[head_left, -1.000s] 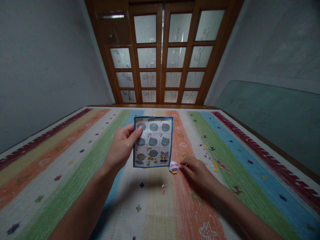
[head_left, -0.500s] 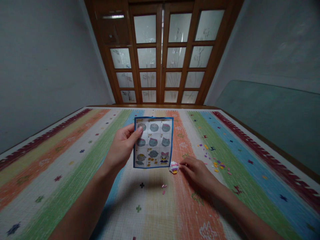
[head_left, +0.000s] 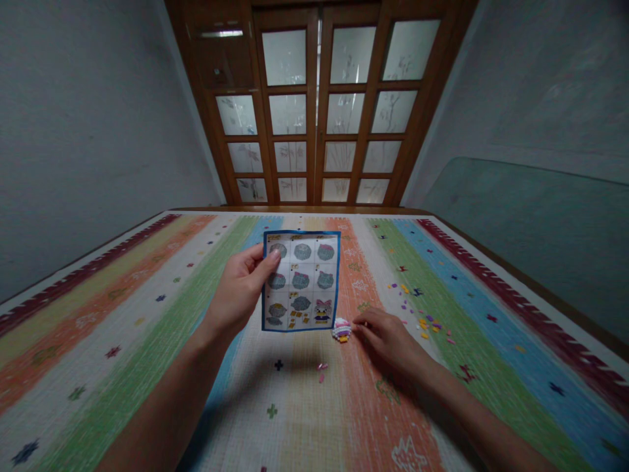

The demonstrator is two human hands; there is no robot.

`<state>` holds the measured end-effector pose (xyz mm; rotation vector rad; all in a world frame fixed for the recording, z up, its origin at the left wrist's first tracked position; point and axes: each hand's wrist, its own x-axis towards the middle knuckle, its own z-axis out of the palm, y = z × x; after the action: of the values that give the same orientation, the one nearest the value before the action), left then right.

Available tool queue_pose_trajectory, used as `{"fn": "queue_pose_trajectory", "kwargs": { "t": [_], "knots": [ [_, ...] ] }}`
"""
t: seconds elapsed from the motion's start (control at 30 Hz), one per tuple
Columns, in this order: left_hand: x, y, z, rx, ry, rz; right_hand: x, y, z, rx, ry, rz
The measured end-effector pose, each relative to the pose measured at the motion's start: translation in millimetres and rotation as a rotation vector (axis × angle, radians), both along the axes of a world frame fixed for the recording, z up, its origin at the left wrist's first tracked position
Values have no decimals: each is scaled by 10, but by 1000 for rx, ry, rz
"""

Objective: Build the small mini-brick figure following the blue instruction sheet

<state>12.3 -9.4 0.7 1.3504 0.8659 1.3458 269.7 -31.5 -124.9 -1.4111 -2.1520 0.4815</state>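
My left hand (head_left: 238, 293) holds up a blue-bordered instruction sheet (head_left: 301, 280) by its left edge, thumb on the front; the sheet shows a grid of brick-building steps. My right hand (head_left: 388, 335) rests on the striped mat (head_left: 147, 314) with its fingers curled loosely, fingertips just right of a small white, pink and yellow brick figure (head_left: 341, 328). I cannot tell whether the fingertips touch the figure.
Several tiny loose bricks (head_left: 427, 321) lie scattered to the right of my right hand, and a few pink ones (head_left: 321, 370) sit in front of the figure. A wooden door with frosted panes (head_left: 319, 105) stands beyond the mat. Grey walls flank it.
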Motion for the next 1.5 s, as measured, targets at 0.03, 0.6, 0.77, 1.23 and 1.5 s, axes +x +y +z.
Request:
{"fn": "queue_pose_trajectory", "kwargs": {
  "t": [0.03, 0.6, 0.77, 1.23, 1.5],
  "knots": [
    [0, -1, -2, 0, 3, 4, -1, 0, -3, 2, 3, -3],
    [8, -9, 17, -16, 11, 19, 7, -6, -10, 28, 42, -2],
    [-1, -12, 10, -21, 4, 14, -54, -63, 7, 161, 177, 0],
    [-6, -23, 13, -21, 29, 29, -414, -391, -93, -12, -134, 447],
    [0, -16, 19, -8, 16, 27, -399, -357, -150, 9, -111, 427]
  ]
}}
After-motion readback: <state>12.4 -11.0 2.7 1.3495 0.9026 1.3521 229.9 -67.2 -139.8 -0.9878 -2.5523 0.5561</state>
